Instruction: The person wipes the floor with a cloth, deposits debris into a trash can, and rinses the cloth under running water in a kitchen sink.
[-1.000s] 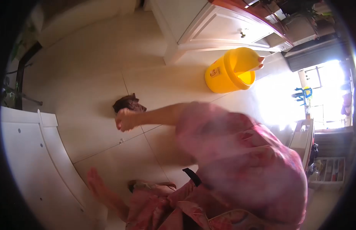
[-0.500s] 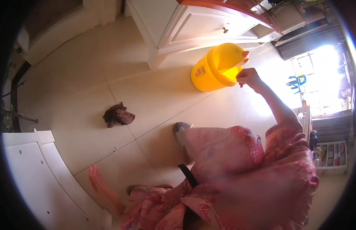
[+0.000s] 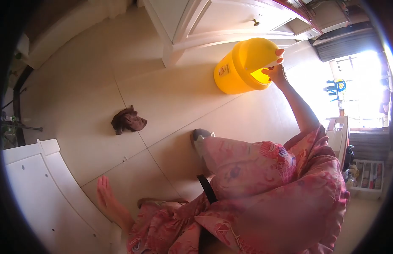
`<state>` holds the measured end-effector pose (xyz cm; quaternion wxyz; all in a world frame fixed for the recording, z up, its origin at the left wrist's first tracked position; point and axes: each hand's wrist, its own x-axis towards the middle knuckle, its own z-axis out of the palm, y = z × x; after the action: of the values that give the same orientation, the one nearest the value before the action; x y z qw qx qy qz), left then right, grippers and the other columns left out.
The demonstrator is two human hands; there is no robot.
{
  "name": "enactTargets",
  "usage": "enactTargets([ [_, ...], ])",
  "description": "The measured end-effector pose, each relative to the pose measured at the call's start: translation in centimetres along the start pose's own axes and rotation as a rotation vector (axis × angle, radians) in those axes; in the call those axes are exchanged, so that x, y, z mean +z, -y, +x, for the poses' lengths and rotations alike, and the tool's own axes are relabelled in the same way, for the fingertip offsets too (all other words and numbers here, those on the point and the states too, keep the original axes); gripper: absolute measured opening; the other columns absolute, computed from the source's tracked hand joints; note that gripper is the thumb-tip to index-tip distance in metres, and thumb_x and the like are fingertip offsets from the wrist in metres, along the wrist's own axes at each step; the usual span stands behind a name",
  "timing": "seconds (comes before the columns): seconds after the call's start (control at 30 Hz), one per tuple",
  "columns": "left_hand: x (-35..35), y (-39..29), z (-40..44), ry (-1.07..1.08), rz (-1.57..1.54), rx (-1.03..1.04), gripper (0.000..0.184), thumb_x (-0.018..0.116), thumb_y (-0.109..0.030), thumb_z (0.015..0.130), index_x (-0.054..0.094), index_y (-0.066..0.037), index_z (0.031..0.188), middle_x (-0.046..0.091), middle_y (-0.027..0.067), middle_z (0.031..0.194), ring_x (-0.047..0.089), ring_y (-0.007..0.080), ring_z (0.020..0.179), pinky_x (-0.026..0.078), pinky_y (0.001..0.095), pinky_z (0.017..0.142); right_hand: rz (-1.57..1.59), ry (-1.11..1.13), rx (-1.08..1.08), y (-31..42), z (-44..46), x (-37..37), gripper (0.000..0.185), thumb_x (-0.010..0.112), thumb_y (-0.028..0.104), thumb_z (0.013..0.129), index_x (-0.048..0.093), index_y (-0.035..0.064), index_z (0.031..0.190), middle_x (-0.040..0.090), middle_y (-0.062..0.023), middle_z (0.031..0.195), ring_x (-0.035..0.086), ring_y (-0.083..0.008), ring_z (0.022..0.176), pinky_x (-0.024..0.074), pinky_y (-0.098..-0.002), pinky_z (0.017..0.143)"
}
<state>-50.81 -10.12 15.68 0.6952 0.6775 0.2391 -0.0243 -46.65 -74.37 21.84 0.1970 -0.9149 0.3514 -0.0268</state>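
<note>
Head view: right hand [image 3: 276, 74] was held at mouth of yellow duck-headed bin [image 3: 231, 75], fingers bent; any gripped item could not be told. Reach apparently dictated by bin's distance. Left hand [image 3: 107, 198] was spread, empty, probably for balance. Crumpled brown cloth [image 3: 129, 121] lay on tiled floor [image 3: 179, 114].
</note>
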Motion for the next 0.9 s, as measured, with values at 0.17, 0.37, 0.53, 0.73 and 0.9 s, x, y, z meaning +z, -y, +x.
enactTargets([
  [0.17,0.9,-0.9,-0.2,0.037,0.15,-0.002,0.047,0.037,-0.028,0.098,0.04,0.008,0.128,0.046,0.0204,0.13,0.043,0.0256,0.123,0.031,0.034,0.105,0.203,0.051,-0.426,-0.4,-0.5,2.0,0.025,0.058,-0.005,0.074,0.054,0.0025,0.097,0.058,-0.0093,0.085,0.061,-0.0216,0.074,0.0523,-0.0305,0.064],
  [0.37,0.9,-1.3,-0.3,0.015,0.165,-0.041,0.047,0.036,-0.029,0.098,0.039,0.007,0.129,0.047,0.0188,0.129,0.043,0.0234,0.124,0.03,0.0334,0.106,0.0,0.133,-0.276,-1.2,-0.3,2.2,0.03,0.049,-0.009,0.075,0.063,0.0015,0.099,0.056,-0.0144,0.108,0.05,-0.0247,0.104,0.0399,-0.0348,0.093],
  [0.53,0.1,-0.4,-0.5,0.01,0.009,-0.038,0.047,0.037,-0.03,0.098,0.042,0.008,0.126,0.048,0.0185,0.128,0.043,0.0236,0.124,0.032,0.0322,0.105,0.027,0.386,-0.085,0.9,-1.0,1.0,0.038,0.045,-0.004,0.073,0.062,-0.0002,0.108,0.064,-0.01,0.095,0.058,-0.0187,0.089,0.0411,-0.0291,0.09],
  [0.73,0.0,-0.7,-0.7,0.021,0.049,-0.047,0.045,0.037,-0.028,0.098,0.043,0.008,0.125,0.048,0.0179,0.127,0.045,0.0234,0.122,0.032,0.0317,0.105,0.124,0.478,-0.083,4.4,-3.9,0.8,0.025,0.058,0.009,0.073,0.062,-0.0029,0.095,0.061,-0.0073,0.085,0.057,-0.0148,0.079,0.0439,-0.0272,0.075],
  [0.9,0.0,-1.8,-0.9,0.013,0.147,0.009,0.042,0.036,-0.025,0.098,0.049,0.007,0.122,0.051,0.0157,0.125,0.046,0.0237,0.12,0.033,0.0328,0.104,0.062,0.341,-0.163,6.3,-3.9,3.2,0.026,0.064,0.014,0.074,0.061,-0.0038,0.094,0.061,-0.0073,0.081,0.057,-0.0151,0.074,0.0451,-0.0274,0.068],
])
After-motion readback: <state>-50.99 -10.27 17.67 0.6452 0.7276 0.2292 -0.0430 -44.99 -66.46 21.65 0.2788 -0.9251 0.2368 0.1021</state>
